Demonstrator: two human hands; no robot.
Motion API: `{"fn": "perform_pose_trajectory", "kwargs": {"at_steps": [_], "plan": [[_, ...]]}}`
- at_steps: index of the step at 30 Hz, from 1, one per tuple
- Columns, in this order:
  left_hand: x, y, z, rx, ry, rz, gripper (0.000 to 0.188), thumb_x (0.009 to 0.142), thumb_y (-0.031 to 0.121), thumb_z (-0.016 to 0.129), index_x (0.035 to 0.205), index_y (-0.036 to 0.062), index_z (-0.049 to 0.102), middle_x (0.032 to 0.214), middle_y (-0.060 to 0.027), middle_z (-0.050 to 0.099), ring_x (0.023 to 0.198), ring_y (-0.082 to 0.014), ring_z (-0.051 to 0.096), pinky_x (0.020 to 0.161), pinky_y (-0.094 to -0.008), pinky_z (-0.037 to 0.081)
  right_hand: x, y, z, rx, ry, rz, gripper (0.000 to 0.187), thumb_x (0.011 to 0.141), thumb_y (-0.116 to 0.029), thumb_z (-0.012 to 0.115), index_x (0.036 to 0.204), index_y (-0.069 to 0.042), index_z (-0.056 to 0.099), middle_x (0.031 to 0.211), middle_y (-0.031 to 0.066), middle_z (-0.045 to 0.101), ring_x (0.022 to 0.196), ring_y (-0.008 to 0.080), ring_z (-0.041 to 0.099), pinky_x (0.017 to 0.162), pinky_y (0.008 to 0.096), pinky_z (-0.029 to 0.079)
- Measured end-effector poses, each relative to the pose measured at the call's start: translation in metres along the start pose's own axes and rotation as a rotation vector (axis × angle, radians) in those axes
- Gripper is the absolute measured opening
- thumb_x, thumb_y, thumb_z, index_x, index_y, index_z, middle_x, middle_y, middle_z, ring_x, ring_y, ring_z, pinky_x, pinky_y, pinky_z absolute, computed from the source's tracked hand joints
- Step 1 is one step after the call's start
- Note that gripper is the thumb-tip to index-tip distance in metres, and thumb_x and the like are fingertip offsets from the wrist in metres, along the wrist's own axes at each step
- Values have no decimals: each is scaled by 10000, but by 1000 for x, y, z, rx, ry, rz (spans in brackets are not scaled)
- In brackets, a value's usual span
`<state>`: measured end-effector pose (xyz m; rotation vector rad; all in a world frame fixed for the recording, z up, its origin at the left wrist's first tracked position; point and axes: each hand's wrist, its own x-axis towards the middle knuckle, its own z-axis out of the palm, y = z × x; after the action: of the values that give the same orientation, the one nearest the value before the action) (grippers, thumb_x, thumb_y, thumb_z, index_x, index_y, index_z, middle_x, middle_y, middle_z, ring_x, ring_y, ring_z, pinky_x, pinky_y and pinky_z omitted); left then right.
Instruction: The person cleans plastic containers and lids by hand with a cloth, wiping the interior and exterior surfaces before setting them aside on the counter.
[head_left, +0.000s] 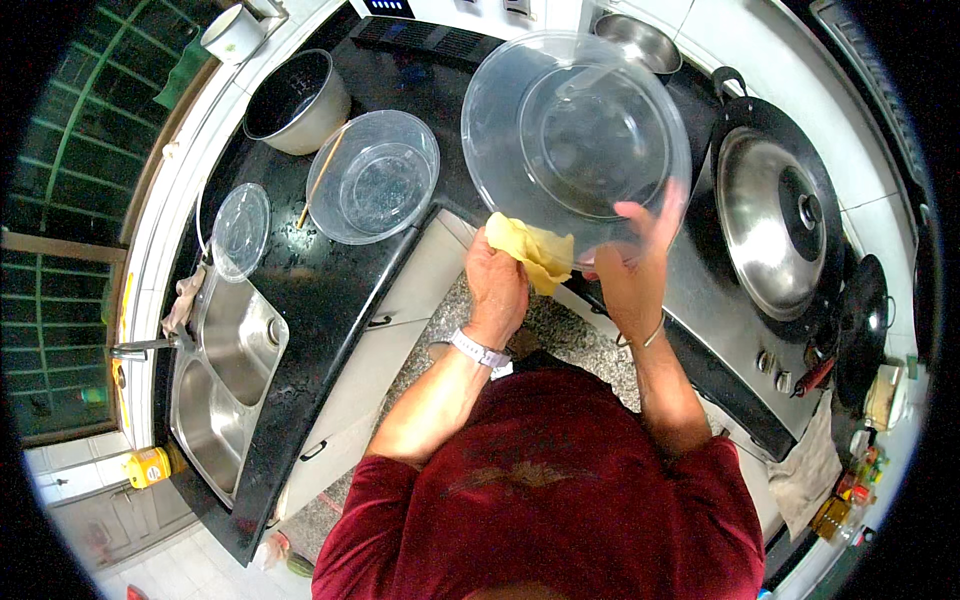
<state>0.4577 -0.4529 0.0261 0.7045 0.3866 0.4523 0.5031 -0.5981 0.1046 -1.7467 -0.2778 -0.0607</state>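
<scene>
A large round, clear plastic basin (500, 120) is held up in front of me, tilted so its inside faces me. My left hand (497, 290), with a watch on the wrist, is closed on a yellow cloth (530, 250) that lies against the basin's near rim. On the right side of that rim, my right hand (637, 265) grips the basin, thumb and fingers seen partly through the clear wall. Left of the basin, a smaller clear plastic tub (385, 190) rests on the black counter, a chopstick-like wooden stick (322, 178) leaning on its rim.
A metal pot (318, 120) and a clear round lid (241, 232) sit on the left counter (315, 280) near a double steel sink (240, 340). To the right, a wok with a domed steel lid (770, 220) stands on the stove. A steel bowl (640, 42) is behind the basin.
</scene>
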Motion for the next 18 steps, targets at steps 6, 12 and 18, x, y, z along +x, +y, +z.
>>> {"fn": "perform_pose_trajectory", "kwargs": {"at_steps": [6, 12, 18], "plan": [[24, 24, -14, 119, 48, 68, 68, 959, 59, 552, 1006, 37, 597, 898, -45, 659, 775, -172, 651, 700, -316, 552, 5, -21, -18, -83, -200, 128, 1064, 659, 115, 557, 1557, -114, 34, 1348, 180, 476, 945, 252, 584, 675, 313, 536], [59, 58, -35, 546, -79, 146, 97, 931, 55, 602, 1025, 41, 587, 894, -52, 660, 770, -159, 650, 712, -312, 553, 9, -34, -47, -242, -399, 149, 1062, 673, 132, 539, 1564, -172, 46, 1199, 184, 484, 797, 250, 639, 678, 343, 552], [61, 64, -25, 901, -172, 327, 276, 841, -92, 500, 1103, -13, 536, 937, -77, 639, 843, -150, 622, 781, -286, 510, 14, -34, -65, 25, -407, 485, 972, 724, 120, 499, 1566, -197, 129, 1176, 195, 504, 677, 272, 676, 567, 346, 574]]}}
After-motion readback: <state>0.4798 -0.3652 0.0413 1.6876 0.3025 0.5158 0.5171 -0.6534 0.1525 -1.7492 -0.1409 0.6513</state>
